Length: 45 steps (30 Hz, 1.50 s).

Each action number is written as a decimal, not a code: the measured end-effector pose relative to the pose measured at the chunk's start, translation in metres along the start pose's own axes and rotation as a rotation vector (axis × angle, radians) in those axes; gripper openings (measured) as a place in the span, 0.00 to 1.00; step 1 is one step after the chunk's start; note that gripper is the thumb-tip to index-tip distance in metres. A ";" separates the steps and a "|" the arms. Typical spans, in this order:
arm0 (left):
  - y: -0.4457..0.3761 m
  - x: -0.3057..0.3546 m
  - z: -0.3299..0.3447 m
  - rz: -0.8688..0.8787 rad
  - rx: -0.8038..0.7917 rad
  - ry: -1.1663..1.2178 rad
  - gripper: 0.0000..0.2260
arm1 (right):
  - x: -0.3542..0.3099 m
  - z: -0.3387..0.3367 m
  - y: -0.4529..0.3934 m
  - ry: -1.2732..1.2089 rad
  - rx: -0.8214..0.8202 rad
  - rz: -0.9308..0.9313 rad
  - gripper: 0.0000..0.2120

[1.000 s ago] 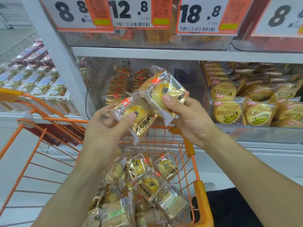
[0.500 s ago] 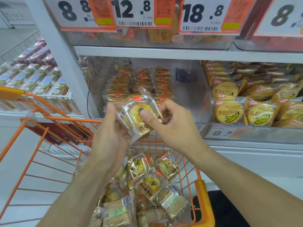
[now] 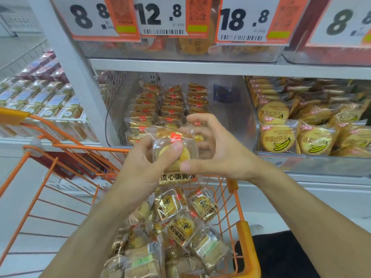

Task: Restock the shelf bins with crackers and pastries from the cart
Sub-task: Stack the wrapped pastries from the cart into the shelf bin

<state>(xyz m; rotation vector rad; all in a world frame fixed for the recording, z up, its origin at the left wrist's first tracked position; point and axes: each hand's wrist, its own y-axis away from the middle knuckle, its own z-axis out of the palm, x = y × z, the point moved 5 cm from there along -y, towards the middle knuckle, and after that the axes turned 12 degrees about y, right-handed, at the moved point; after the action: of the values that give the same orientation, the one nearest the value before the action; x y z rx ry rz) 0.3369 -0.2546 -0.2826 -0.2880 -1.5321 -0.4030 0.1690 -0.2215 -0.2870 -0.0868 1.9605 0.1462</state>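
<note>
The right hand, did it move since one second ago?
Yes. The right hand came leftward to the left hand's packets, away from the banana cracker bin.

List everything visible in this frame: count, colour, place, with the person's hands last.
held pastry packs: apparently two stacked, clear wrap, yellow pastry, above the cart
cart: one, orange wire, bottom centre
loose pastry packs: many, yellow and tan, inside the cart
middle bin: one, clear, partly filled with rows of pastry packs
banana cracker packs: many, yellow, right bin
price tags: four, white and orange, upper shelf edge
boxed goods: many, pale, left shelf
left hand: grip on the packs
right hand: curled around the packs' right edge
</note>
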 end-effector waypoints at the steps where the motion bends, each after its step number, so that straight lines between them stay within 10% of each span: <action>1: 0.002 0.003 0.005 0.043 -0.029 0.006 0.22 | 0.000 0.000 0.001 0.045 -0.040 -0.006 0.45; 9: -0.001 -0.002 0.010 0.273 -0.043 -0.392 0.37 | -0.014 -0.023 0.006 0.293 0.156 -0.180 0.37; 15: -0.009 -0.016 0.004 0.328 -0.032 -0.787 0.31 | 0.004 -0.064 -0.002 0.213 0.441 -0.028 0.39; 24: -0.017 -0.030 0.005 0.262 -0.080 -0.875 0.31 | 0.030 -0.046 -0.030 0.283 0.125 0.327 0.38; 30: -0.020 -0.036 0.004 0.270 -0.102 -0.925 0.31 | 0.036 -0.054 -0.029 0.246 0.079 0.339 0.13; 45: -0.019 -0.035 0.011 0.308 -0.098 -0.915 0.28 | 0.014 -0.072 -0.009 0.417 0.079 0.289 0.27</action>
<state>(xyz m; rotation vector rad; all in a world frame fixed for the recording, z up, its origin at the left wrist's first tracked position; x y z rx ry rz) 0.3194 -0.2645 -0.3190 -0.8562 -2.3092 -0.0849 0.0992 -0.2409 -0.2729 0.2368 2.3856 0.2551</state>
